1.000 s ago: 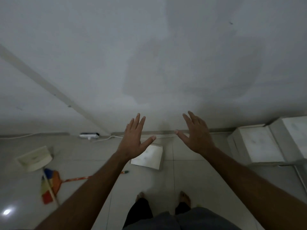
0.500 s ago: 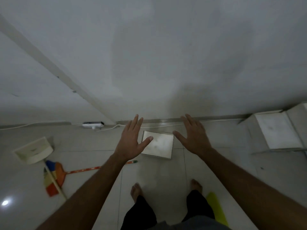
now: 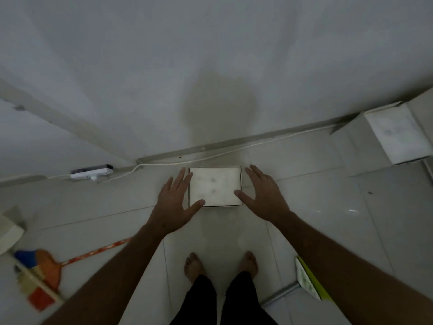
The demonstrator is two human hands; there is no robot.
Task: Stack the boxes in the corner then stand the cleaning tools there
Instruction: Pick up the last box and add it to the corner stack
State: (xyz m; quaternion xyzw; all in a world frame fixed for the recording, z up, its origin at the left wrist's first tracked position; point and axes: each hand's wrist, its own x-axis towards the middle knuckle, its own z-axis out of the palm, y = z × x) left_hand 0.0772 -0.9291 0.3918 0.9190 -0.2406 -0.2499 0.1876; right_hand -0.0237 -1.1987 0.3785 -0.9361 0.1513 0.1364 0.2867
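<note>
While both hands spread open beside white box point(image 3: 215, 186), no grip yet, broom point(image 3: 48, 266) partly cut off.

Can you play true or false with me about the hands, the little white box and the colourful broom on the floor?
1. Both hands, left hand and right hand, have straight, spread fingers. True.
2. The small square white box sits between the hands. True.
3. The broom with orange, blue and red bristles stands upright against the wall. False: it lies flat on the tiled floor.
4. The person wears shoes. False: the feet are bare.
</note>
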